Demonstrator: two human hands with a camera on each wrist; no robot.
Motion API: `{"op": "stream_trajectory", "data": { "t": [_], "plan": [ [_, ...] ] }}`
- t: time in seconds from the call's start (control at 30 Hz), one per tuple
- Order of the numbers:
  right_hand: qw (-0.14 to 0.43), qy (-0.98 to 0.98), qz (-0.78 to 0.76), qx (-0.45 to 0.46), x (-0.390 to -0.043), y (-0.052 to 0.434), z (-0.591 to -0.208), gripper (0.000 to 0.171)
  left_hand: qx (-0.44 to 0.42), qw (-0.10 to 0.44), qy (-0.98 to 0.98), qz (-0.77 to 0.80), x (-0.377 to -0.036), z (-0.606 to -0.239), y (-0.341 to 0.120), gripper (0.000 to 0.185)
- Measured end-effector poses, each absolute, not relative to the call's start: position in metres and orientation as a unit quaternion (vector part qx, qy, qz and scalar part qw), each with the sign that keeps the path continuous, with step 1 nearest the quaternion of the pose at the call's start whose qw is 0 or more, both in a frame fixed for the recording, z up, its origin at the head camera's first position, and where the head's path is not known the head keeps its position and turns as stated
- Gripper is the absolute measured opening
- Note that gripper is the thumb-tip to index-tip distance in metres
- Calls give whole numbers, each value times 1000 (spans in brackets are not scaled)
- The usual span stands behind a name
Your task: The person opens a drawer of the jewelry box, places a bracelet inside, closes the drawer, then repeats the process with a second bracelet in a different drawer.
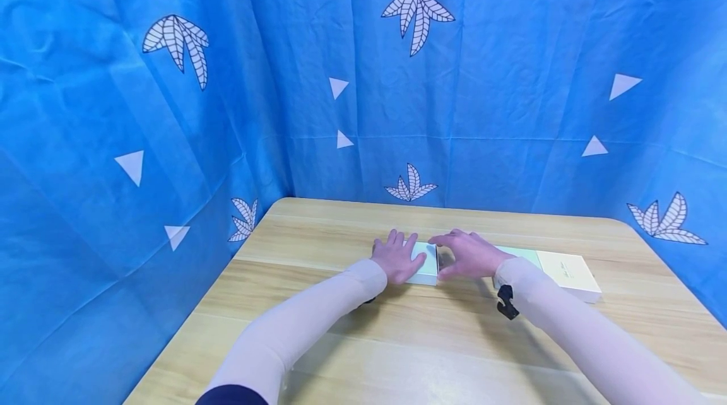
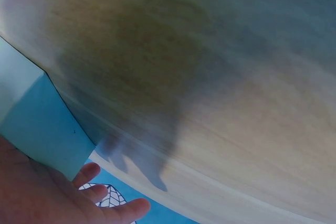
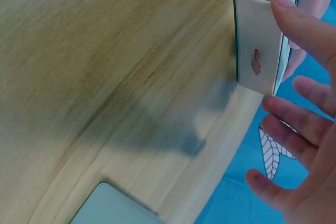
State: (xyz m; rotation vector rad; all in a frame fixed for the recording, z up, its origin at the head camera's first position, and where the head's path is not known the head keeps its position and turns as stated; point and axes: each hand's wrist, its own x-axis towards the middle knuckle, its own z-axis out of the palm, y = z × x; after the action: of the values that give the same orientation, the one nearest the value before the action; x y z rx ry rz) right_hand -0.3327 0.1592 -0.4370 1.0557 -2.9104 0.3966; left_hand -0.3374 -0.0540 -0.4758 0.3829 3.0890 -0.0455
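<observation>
Between the hands: small pale-green box (image 1: 425,261), lying flat on the wooden surface (image 1: 397,342), near its middle.
Left hand (image 1: 397,258): fingers straight and spread, palm laid on the box's left part. No curl around it. Judged purpose: to pin the box down so it does not slide.
Right hand (image 1: 468,255): fingers loosely spread and slightly arched, at the box's right end. The right wrist view shows a fingertip (image 3: 286,11) touching the top edge of that end face; the other fingers stand apart from it and hold nothing.
Box end facing the right hand: flat panel with a small brown pull tab (image 3: 255,62) at its centre. Judged purpose of the hand's position: access to this end.
To the right of the right hand: a second, longer flat box (image 1: 559,272), one part pale green, one part cream, lying well clear of both hands, partly hidden by the right forearm.
Behind the hands: blue patterned cloth (image 1: 511,77) hung around the surface on three sides.
Left wrist view: blurred; only the palm and surface are readable.
</observation>
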Motion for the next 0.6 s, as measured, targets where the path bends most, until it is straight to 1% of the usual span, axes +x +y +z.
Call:
{"op": "stream_trajectory", "data": {
  "t": [0.17, 0.4, 0.6],
  "plan": [
    [5, -931, 139, 337, -333, 158, -437, 85, 124, 16, 992, -10, -337, -475, -55, 76],
    [29, -931, 136, 338, -336, 158, -441, 73, 130, 10, 991, -8, -332, -471, -55, 74],
    [39, -930, 139, 339, -335, 156, -441, 73, 129, 7, 992, -9, -332, -471, -54, 75]
  ]
}}
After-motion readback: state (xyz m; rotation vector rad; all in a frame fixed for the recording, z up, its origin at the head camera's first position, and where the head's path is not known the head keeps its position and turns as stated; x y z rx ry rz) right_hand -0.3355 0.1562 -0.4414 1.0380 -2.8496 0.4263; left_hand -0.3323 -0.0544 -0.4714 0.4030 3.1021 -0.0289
